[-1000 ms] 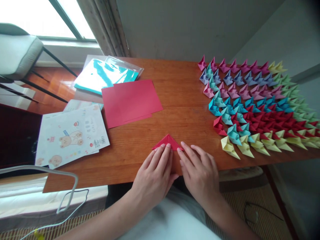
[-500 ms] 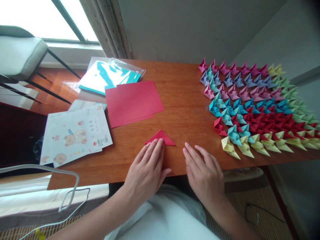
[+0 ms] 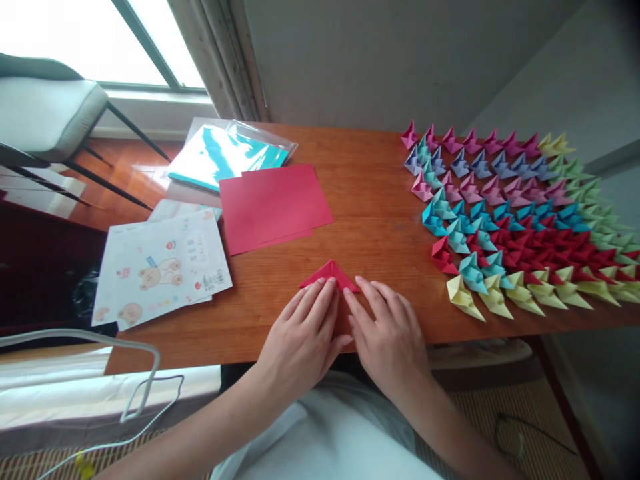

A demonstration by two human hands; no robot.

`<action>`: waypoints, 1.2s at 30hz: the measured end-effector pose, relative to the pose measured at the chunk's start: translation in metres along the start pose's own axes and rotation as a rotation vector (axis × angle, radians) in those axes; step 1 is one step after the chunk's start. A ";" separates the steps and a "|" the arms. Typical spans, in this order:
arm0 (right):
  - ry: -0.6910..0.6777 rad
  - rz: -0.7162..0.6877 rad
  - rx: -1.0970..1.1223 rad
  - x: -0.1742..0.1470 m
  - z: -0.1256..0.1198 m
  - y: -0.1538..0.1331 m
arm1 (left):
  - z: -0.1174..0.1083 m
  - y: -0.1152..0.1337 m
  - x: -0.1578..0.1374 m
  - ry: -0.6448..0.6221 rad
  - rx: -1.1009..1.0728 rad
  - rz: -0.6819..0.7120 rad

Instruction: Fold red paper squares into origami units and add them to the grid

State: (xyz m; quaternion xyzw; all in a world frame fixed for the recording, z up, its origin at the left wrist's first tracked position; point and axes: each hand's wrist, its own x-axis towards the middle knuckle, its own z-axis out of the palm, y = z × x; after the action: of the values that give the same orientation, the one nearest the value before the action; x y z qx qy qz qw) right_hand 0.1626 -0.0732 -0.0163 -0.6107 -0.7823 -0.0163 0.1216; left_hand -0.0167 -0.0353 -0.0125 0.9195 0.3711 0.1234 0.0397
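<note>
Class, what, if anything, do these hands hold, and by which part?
The folded red paper is pressed down, not gripped: left hand on its near edge, right hand at its right corner.

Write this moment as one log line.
left hand: on folded red paper triangle | right hand: at its right corner | rectangular red paper sheets: farther left

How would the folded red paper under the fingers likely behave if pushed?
The folded red paper would probably slide on the table rather than roll, since it lies as a flat triangle. Being folded, it is likely stiffer than the loose red sheets. Its folds might spring open without the left hand resting on it.
</note>
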 end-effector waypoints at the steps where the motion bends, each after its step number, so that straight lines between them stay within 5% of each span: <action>1: 0.003 0.002 -0.004 0.000 0.000 0.000 | -0.001 -0.001 0.000 -0.003 0.002 0.003; 11: 0.012 0.020 -0.002 0.002 -0.001 -0.002 | -0.014 -0.027 -0.015 -0.033 0.121 0.031; 20: 0.022 0.060 0.119 0.010 -0.001 -0.002 | -0.019 -0.032 -0.029 0.016 0.126 -0.092; 26: 0.068 0.108 0.325 0.025 0.000 0.006 | -0.019 -0.029 -0.007 0.137 0.005 -0.252; 36: 0.166 0.190 0.418 0.031 0.012 0.014 | -0.002 -0.026 0.028 0.135 -0.164 -0.247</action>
State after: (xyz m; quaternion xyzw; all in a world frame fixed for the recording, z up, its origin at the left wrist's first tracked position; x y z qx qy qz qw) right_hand 0.1674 -0.0383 -0.0232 -0.6397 -0.6951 0.1074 0.3100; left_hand -0.0152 0.0027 -0.0089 0.8501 0.4719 0.2091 0.1044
